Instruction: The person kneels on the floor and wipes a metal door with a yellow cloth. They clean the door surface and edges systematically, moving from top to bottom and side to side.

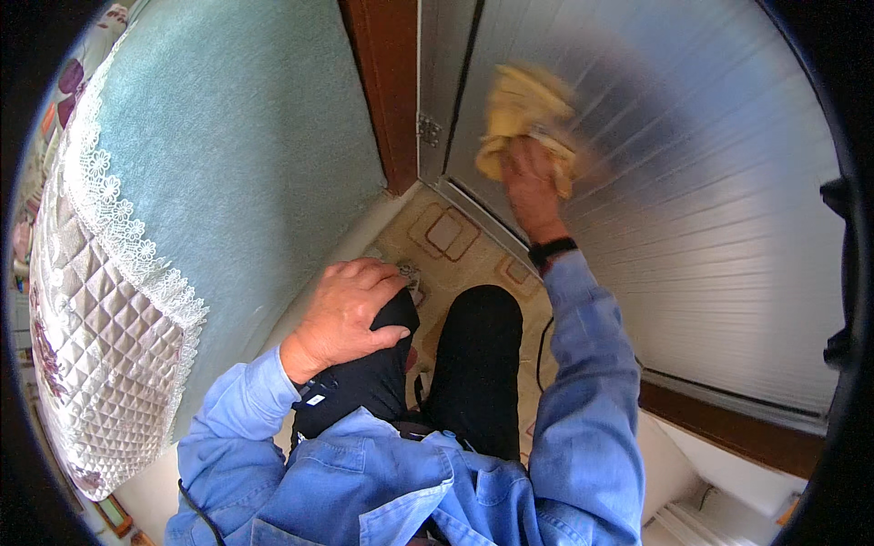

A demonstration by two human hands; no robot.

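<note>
My right hand (534, 184) grips a yellow cloth (509, 112) against a ribbed, shiny door panel (683, 225). The cloth is slightly blurred, and its lower folds bunch around my fingers. My left hand (348, 310) rests on my bent left knee, fingers a little apart, holding nothing. A black band circles my right wrist. The panel has a metal frame, with a hinge (429, 130) at its left side.
Left of the door stand a brown wooden door frame (389, 89) and a pale blue-green textured wall (266, 136). A quilted cover with lace trim (123, 300) hangs at far left. Patterned flooring (444, 235) lies below; a dark cable (543, 355) runs near my right sleeve.
</note>
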